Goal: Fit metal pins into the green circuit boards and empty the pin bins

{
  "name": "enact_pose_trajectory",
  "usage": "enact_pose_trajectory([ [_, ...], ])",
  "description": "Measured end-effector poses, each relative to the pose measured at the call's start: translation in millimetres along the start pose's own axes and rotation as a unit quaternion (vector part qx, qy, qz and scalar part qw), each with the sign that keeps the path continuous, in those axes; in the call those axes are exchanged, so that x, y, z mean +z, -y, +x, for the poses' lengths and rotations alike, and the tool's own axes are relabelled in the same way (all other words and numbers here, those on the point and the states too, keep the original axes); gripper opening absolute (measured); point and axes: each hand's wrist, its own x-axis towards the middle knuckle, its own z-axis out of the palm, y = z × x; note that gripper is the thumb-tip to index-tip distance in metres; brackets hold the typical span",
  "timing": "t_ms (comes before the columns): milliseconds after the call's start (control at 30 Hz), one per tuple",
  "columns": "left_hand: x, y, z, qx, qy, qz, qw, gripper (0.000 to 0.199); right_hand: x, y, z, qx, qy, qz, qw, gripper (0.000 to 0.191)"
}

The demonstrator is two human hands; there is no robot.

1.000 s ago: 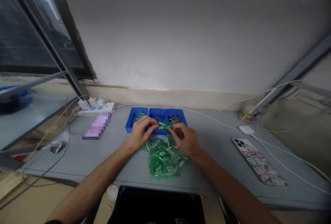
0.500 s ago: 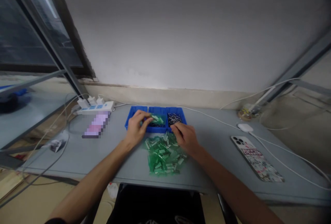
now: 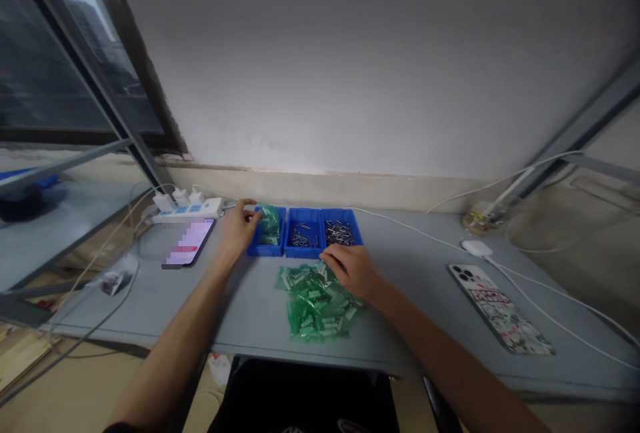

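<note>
My left hand (image 3: 240,229) is at the left blue bin (image 3: 266,251), its fingertips closed on the edge of a small green plastic bag (image 3: 270,221) with pale pieces inside. In the middle blue bin (image 3: 304,253) lie a few small metal pins (image 3: 304,238). More pins (image 3: 339,231) fill the right blue bin (image 3: 356,225). My right hand (image 3: 353,269) hovers by the front of the middle and right bins, fingers pressed together; whatever they pinch is hidden. Below the bins, a pile of green bags (image 3: 320,303) with pale pieces spreads on the table.
On the left are a phone with a lit screen (image 3: 193,243) and a white power strip (image 3: 205,209) with plugs. A patterned phone (image 3: 500,309) and a white charger (image 3: 476,248) lie on the right. Cables cross the grey table (image 3: 410,326).
My left hand has carried the green bag leftward from the middle bin to the left bin. The right hand has shifted slightly left and down, with its fingers still together.
</note>
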Motion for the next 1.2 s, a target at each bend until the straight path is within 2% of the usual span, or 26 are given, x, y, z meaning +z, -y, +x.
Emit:
enact_pose_trajectory([
  [133, 3.2, 11.5, 2.1, 0.074, -0.006, 0.059, 0.995, 0.028, 0.5, -1.4, -0.6, -0.004, 0.012, 0.003, 1.0, 0.028],
  [233, 2.8, 11.9, 1.3, 0.108, -0.023, 0.075, 0.991, 0.021, 1.3, -2.9, -2.0, -0.005, 0.02, -0.002, 1.0, 0.026],
  [333, 4.0, 2.0, -3.5, 0.147, -0.019, 0.066, 0.987, 0.018, 1.8, -2.9, -3.7, -0.012, 0.042, -0.017, 0.999, 0.024],
  [500, 11.1, -23.3, -19.3, 0.213, -0.017, 0.01, 0.977, 0.019, 4.0, 1.4, -5.2, -0.007, 0.128, -0.074, 0.989, 0.03],
  [667, 14.5, -40.5, -33.2, 0.318, 0.043, -0.044, 0.946, 0.02, 9.3, 7.0, -4.9, -0.025, 0.174, -0.127, 0.976, 0.046],
  [800, 18.1, -45.0, -40.0, 0.355, 0.077, -0.065, 0.93, 0.02, 12.0, 10.6, -5.1, -0.049, 0.188, -0.17, 0.966, 0.031],
  [933, 20.5, -46.7, -45.5, 0.361, 0.11, -0.077, 0.923, 0.021, 15.0, 9.6, -5.8, -0.051, 0.181, -0.17, 0.967, 0.024],
  [1067, 16.3, -51.7, -49.1, 0.361, 0.158, -0.089, 0.915, 0.022, 14.4, 5.6, -4.0, -0.056, 0.147, -0.121, 0.98, 0.022],
  [1133, 12.3, -55.6, -50.1, 0.363, 0.184, -0.075, 0.91, 0.023, 4.2, 6.2, -4.8, -0.068, 0.1, -0.089, 0.989, 0.023],
  [1200, 7.5, -59.9, -52.0, 0.372, 0.221, -0.05, 0.9, 0.023, -16.5, 10.5, -9.9, -0.078, 0.028, -0.072, 0.994, 0.027],
])
